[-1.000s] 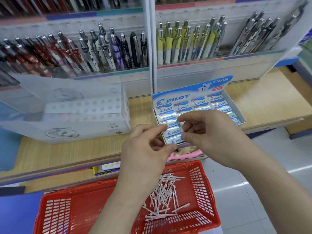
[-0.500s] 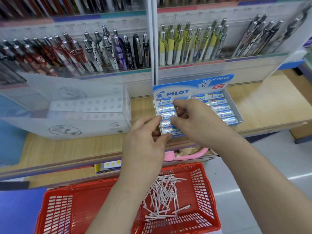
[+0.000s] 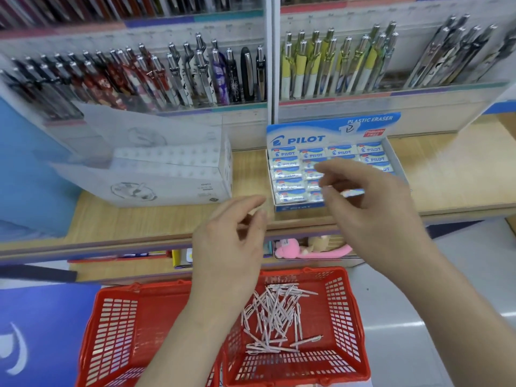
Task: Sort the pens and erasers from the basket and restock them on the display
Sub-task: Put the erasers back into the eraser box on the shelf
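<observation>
A blue and white Pilot eraser box (image 3: 333, 129) stands on the wooden shelf, filled with rows of wrapped erasers (image 3: 284, 174). My right hand (image 3: 374, 213) hovers over the box's right half with thumb and forefinger apart and nothing pinched between them. My left hand (image 3: 231, 241) hangs just left of the box's front corner, fingers loosely curled and empty. Below both hands is a red basket (image 3: 346, 311) with a pile of several thin white pens (image 3: 275, 317) on its floor. The erasers under my right hand are hidden.
Racks of upright pens (image 3: 195, 76) fill the wall display behind the shelf. A white display carton (image 3: 170, 177) sits left of the eraser box. A pink plush toy (image 3: 290, 248) lies on the lower shelf. Grey floor shows at the right.
My right hand has lifted off the erasers and its fingers have spread. My left hand has drawn back and left from the box's front edge.
</observation>
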Tool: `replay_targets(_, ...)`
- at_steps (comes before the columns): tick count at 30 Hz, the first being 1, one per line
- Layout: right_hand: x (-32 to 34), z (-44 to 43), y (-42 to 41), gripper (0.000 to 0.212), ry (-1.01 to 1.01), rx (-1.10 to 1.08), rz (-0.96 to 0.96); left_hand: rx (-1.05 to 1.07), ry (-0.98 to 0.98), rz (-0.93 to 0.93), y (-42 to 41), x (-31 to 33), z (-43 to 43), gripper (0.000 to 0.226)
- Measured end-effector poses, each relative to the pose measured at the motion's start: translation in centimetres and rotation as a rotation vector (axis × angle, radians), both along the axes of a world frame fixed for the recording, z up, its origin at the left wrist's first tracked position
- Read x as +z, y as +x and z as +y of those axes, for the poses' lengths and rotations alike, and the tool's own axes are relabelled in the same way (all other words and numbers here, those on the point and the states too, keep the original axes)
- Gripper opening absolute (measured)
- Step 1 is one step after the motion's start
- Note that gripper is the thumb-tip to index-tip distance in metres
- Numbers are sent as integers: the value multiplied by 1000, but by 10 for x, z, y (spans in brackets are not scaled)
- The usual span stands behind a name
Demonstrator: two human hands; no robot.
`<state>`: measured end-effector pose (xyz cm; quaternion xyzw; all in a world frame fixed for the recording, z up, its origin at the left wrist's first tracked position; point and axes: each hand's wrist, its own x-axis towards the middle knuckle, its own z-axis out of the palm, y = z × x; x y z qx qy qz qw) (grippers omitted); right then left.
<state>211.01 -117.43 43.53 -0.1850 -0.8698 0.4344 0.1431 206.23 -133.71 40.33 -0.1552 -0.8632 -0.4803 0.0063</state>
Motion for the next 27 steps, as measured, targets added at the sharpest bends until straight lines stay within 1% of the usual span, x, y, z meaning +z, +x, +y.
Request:
replay_targets(2, 3, 0, 20, 23, -71, -45, 72, 19, 20, 6, 12, -4, -14, 16)
replay_targets(4, -1, -1, 40, 21, -89, -44, 75, 21, 2, -47, 26, -16, -27, 20)
replay_targets(6, -19, -4, 59, 17, -82, 2, 6, 13, -49, -150, 40, -40, -40, 29)
replay_targets(8, -54, -7, 79, 15, -115, 39, -145, -7, -135, -240, 54, -75, -53, 33)
replay_targets(11, -128, -14, 113, 22, -189, 26, -371, -74, -327, -407, 78, -145, -71, 25)
replay_targets(14, -217, -24, 143, 30, -205, -21, -525, -188, -502, -534, 101, -228, -86, 25)
replay_targets(17, -318, -36, 164, 23, -264, -75, -638, -259, -623, -643, 119, -319, -97, 28)
replay_targets(18, -353, -40, 168, 22, -280, -100, -666, -267, -656, -671, 121, -350, -99, 28)
replay_targets(20, -419, -48, 174, 29, -295, -145, -702, -271, -703, -717, 124, -414, -100, 26)
replay_targets(23, -511, -59, 170, 33, -381, -190, -756, -298, -763, -752, 123, -505, -94, 24)
replay_targets(25, -569, -65, 165, 24, -358, -181, -808, -328, -788, -767, 122, -560, -86, 27)
replay_targets(26, -595, -67, 161, 25, -344, -191, -837, -328, -801, -783, 121, -585, -81, 30)
replay_targets(27, -618, -69, 158, 31, -343, -213, -860, -319, -819, -791, 121, -608, -76, 33)
